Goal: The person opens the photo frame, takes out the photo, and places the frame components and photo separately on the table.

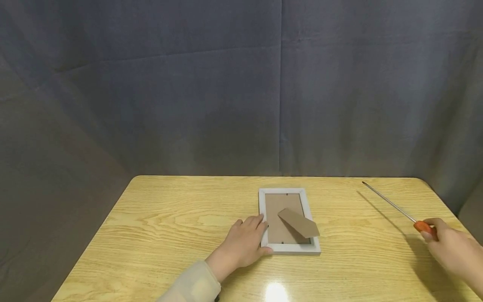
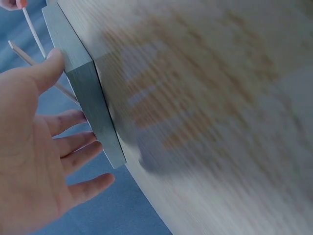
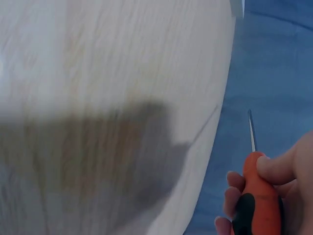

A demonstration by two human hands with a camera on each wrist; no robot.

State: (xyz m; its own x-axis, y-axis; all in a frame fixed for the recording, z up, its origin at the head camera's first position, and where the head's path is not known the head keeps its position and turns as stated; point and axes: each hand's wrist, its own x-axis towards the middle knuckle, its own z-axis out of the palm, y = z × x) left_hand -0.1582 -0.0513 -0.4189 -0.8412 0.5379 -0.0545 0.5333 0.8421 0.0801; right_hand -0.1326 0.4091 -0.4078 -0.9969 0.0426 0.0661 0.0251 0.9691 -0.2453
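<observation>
A picture frame (image 1: pixel 265 233) with a pale grey rim lies face down on the table, its brown backing board (image 1: pixel 274 209) upward. From the backing, a brown stand flap (image 1: pixel 299 223) juts out to the right. My left hand (image 1: pixel 245 243) rests at the frame's lower left corner. In the left wrist view its fingers are fairly straight along one side, and the thumb (image 2: pixel 49 71) touches the neighbouring side. Off to the right, my right hand (image 1: pixel 450 247) grips a screwdriver by its orange and black handle (image 3: pixel 261 200). The long shaft (image 1: pixel 390 202) points up and left, above the table.
The wood-grain table (image 1: pixel 170 222) has rounded far corners. Behind it hangs a dark grey-blue curtain (image 1: pixel 211 105). The screwdriver casts a thin shadow on the tabletop between the frame and my right hand.
</observation>
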